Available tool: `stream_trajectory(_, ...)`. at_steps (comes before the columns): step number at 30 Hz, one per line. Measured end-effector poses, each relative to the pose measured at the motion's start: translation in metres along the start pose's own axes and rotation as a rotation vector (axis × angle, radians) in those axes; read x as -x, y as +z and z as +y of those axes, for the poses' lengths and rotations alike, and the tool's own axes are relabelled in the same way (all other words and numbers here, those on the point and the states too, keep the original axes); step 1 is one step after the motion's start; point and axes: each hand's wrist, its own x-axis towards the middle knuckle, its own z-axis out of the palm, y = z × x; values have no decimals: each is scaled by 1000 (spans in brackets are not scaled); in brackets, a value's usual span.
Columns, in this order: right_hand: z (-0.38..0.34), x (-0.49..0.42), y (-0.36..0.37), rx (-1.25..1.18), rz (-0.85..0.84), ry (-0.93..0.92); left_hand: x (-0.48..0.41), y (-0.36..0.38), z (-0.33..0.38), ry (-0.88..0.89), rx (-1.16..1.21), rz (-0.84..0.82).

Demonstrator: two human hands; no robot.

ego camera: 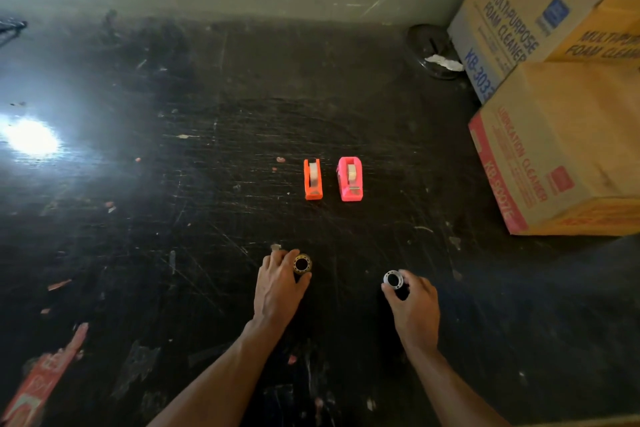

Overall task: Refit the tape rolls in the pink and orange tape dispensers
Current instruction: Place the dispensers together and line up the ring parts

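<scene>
An orange tape dispenser (pixel 313 179) and a pink tape dispenser (pixel 350 178) stand side by side on the dark scratched table (pixel 194 204), each with a pale roll seated in it. Closer to me, my left hand (pixel 278 282) grips a yellowish tape roll (pixel 302 264) between thumb and fingers. My right hand (pixel 414 303) grips a whitish tape roll (pixel 393 279) the same way. Both rolls sit low at the table surface, well in front of the dispensers.
Stacked cardboard boxes (pixel 554 135) fill the right side of the table. A dark round object with a white scrap (pixel 437 52) lies by the wall at back right. Bright glare (pixel 33 139) marks the left. A red torn label (pixel 45 378) is stuck at front left.
</scene>
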Motion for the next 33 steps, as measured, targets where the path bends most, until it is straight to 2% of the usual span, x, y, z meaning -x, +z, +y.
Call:
stream_trajectory(12, -68, -48, 35, 26, -28, -121, -51, -6, 25, -1, 34, 64)
stream_trajectory(18, -93, -77, 46, 28, -32, -169, -72, -3, 38, -27, 30, 46)
stream_trajectory(33, -96, -73, 49, 41, -105, -115, -68, 5, 41, -90, 67, 31)
